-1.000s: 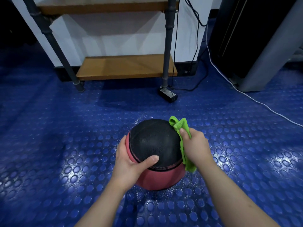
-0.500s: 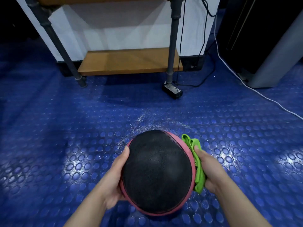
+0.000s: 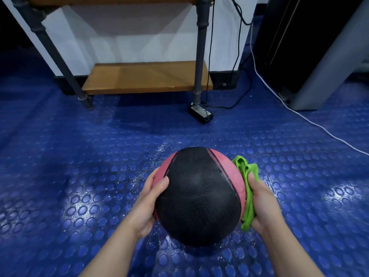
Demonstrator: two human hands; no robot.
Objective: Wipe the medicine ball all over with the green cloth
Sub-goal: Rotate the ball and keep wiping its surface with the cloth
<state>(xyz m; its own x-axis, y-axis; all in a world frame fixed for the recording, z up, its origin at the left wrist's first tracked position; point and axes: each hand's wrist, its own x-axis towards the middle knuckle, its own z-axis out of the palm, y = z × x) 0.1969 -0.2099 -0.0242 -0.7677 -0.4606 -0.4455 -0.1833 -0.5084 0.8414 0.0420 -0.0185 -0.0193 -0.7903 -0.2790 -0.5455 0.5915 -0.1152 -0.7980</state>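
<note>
As seen from above, grips the ball (image 3: pixel 199 196) with the left hand (image 3: pixel 147 204), thumb curled onto its black panel. Presses the bunched green cloth (image 3: pixel 246 170) against the opposite side with the right hand (image 3: pixel 263 204). Below, studded blue floor (image 3: pixel 79 176); beyond, wooden shelf (image 3: pixel 143 76).

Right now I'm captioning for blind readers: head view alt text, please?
The left hand and right hand hold a black and pink medicine ball over a blue floor; the right presses a green cloth to its side.
</note>
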